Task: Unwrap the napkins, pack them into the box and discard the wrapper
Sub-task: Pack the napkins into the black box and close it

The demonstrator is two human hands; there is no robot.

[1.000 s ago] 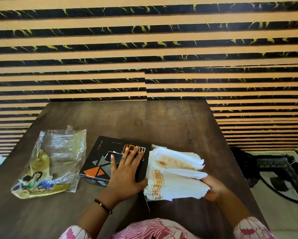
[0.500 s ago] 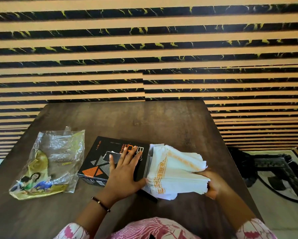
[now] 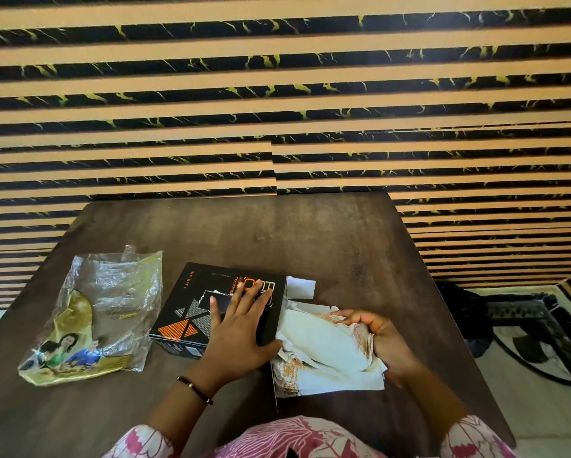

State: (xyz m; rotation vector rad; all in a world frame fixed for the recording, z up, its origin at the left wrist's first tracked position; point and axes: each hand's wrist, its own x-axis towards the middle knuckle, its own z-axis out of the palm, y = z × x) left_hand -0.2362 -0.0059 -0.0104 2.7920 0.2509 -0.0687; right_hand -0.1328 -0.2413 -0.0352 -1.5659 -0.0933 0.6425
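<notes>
1. The stack of white paper napkins with orange print sits at the open right end of the black box, bulging and crumpled there, part in the mouth and part still outside, as far as I can tell.
2. Her right hand curls round the stack's outer end; her left hand lies flat with straight fingers on the box top, pressing it steady.
3. I'd judge the napkins light, soft and quick to crumple or fan apart, so squeezing the whole stack by its long sides should serve better than shoving from one end. The white end flap sticks up and could snag them.
4. The empty plastic wrapper lies well apart to the left, not yet discarded.
5. All of it rests on a dark wooden table against a wall of tan and black marbled stripes; patterned floor shows on the right.
</notes>
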